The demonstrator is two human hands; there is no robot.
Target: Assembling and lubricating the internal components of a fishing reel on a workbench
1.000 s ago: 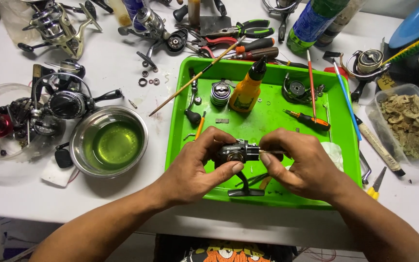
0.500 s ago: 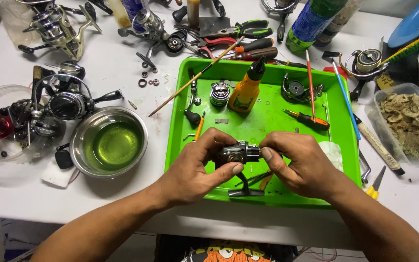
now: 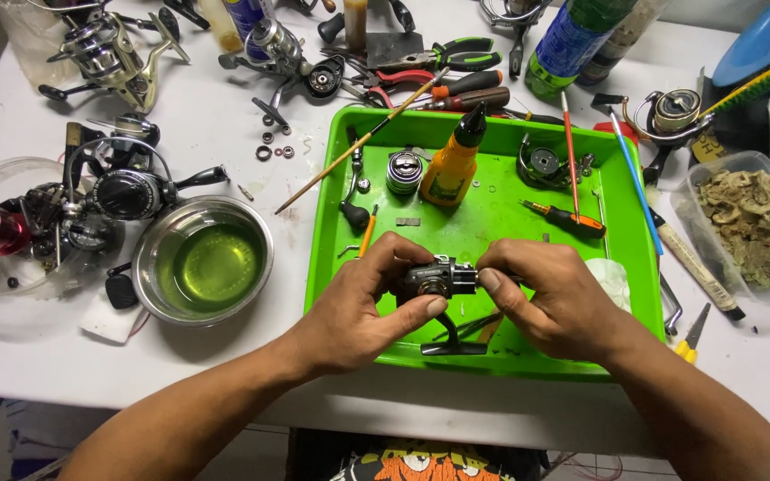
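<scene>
A small dark grey fishing reel body (image 3: 437, 278) is held between both hands above the near part of a bright green tray (image 3: 617, 191). My left hand (image 3: 363, 307) grips its left side with thumb below and fingers on top. My right hand (image 3: 554, 298) pinches its right end. A black reel foot and stem (image 3: 454, 342) lie on the tray just beneath my hands. An orange oil bottle (image 3: 453, 165) with a black nozzle stands at the tray's back, beside a round metal spool (image 3: 404, 171).
A steel bowl of green liquid (image 3: 204, 259) sits left of the tray. Several reels and parts (image 3: 109, 191) crowd the left and back of the white table. Pliers (image 3: 443, 55), screwdrivers and brushes lie around the tray's far edge. A plastic tub of scraps (image 3: 750, 227) stands at right.
My hands have stayed over the tray's near part, with only slight shifts of the fingers on the reel body.
</scene>
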